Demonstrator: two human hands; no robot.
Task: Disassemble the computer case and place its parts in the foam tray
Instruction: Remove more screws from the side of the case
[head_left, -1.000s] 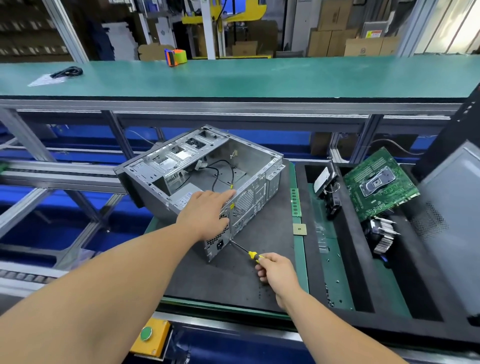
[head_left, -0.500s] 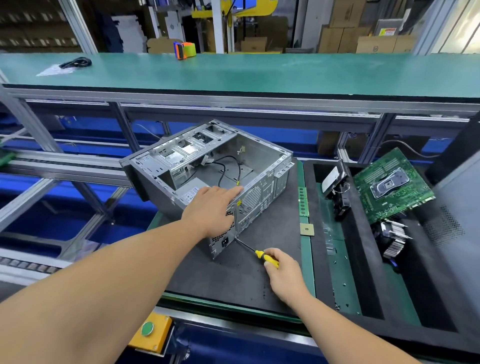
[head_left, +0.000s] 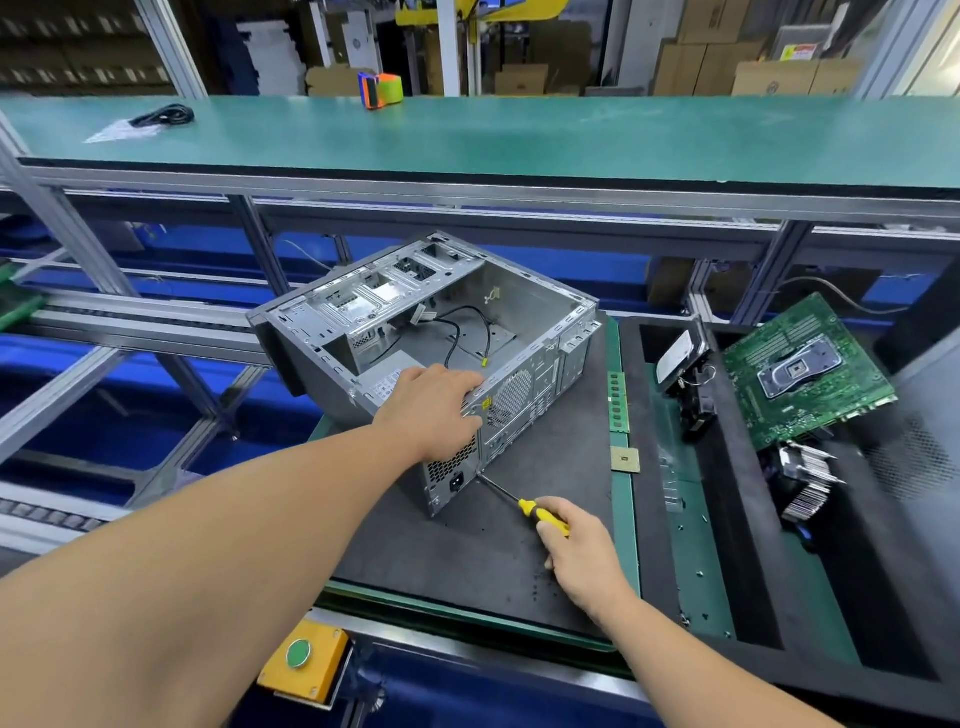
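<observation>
Right hand (head_left: 582, 556) curled round the yellow handle of one screwdriver (head_left: 524, 506), tip touching the rear panel of the computer case (head_left: 441, 332) low down, just beside the power socket (actual screw too small to make out). Left hand (head_left: 434, 410) lies flat, fingers straight, on the case's top rear edge, pressing down; it covers part of the box inside the case.

One case, open side up, on the dark mat (head_left: 467, 561). Two loose black cables inside.

Right of the case: one memory stick (head_left: 617, 402) and one small square chip (head_left: 625, 459) on the green strip, then the foam tray (head_left: 727, 519). In the tray: one circuit board (head_left: 805, 374), tilted; one finned heatsink (head_left: 805, 483), blurred; one drive (head_left: 680, 358) on edge. Tray's right side cut off by the frame.
</observation>
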